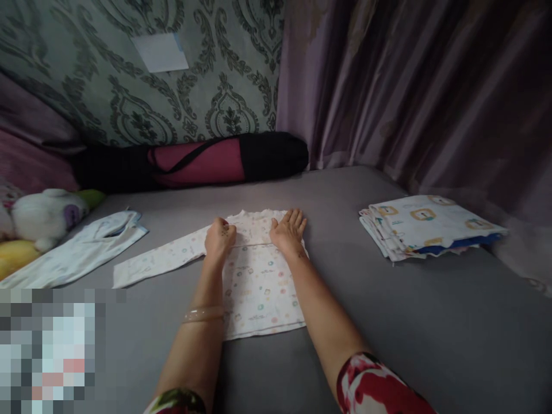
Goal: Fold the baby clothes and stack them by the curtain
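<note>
A small white baby shirt (259,287) with tiny coloured prints lies flat on the grey bed (388,322) in front of me. Its left sleeve (159,261) stretches out to the left. My left hand (219,237) is curled closed on the shirt's left shoulder, pinching the cloth. My right hand (288,230) lies flat and open on the right shoulder, where the right sleeve is folded in. A clear bangle sits on my left wrist.
A stack of folded printed cloths (426,227) lies at the right. Another white baby garment (81,250) lies at the left beside a plush toy (43,215). A black and pink rolled bag (202,161) lies against the patterned wall; purple curtains hang behind.
</note>
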A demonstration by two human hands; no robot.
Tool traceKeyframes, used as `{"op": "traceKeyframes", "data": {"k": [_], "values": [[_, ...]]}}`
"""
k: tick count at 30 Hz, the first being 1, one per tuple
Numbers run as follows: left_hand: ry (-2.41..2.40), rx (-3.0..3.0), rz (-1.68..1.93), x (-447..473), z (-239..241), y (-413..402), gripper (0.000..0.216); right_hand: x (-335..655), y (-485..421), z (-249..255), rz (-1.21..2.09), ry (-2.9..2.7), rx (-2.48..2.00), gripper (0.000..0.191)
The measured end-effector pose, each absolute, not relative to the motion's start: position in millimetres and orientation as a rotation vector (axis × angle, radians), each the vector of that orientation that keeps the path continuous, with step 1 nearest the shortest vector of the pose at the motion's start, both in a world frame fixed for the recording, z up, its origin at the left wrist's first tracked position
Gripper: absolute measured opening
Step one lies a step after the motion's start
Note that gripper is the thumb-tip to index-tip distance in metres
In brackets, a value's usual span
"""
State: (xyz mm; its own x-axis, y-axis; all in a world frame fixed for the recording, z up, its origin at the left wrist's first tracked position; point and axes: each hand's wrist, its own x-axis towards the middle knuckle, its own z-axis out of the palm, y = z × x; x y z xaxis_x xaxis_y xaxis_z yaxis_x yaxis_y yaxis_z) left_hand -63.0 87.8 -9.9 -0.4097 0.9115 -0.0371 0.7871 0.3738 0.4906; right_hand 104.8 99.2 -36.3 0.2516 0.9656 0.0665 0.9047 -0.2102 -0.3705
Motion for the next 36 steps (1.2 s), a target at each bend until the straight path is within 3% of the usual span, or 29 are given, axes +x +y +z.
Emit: {"op": "traceKeyframes", "data": {"k": [9, 16, 19, 25, 36], "values": [[2.36, 1.87, 0.414, -61, -26, 82, 0.034, 107, 99, -55, 0.085, -1.706, -2.214, 0.07], [2.584, 1.887, 0.351, -41, -9, 79, 0.031, 107, 101, -44, 0.083, -1.726, -2.194, 0.067], [2.413, 2.005, 0.371, -22, -10, 78, 0.031, 99, 100, -38, 0.07, -1.887, -2.059, 0.063], [2.201, 2.07, 0.364, -4, -45, 82, 0.053, 91, 97, -48, 0.168, -2.191, -1.95, 0.057], [2.272, 1.946, 0.392, -21, -51, 83, 0.076, 93, 101, -55, 0.011, -1.857, -2.198, 0.074]]}}
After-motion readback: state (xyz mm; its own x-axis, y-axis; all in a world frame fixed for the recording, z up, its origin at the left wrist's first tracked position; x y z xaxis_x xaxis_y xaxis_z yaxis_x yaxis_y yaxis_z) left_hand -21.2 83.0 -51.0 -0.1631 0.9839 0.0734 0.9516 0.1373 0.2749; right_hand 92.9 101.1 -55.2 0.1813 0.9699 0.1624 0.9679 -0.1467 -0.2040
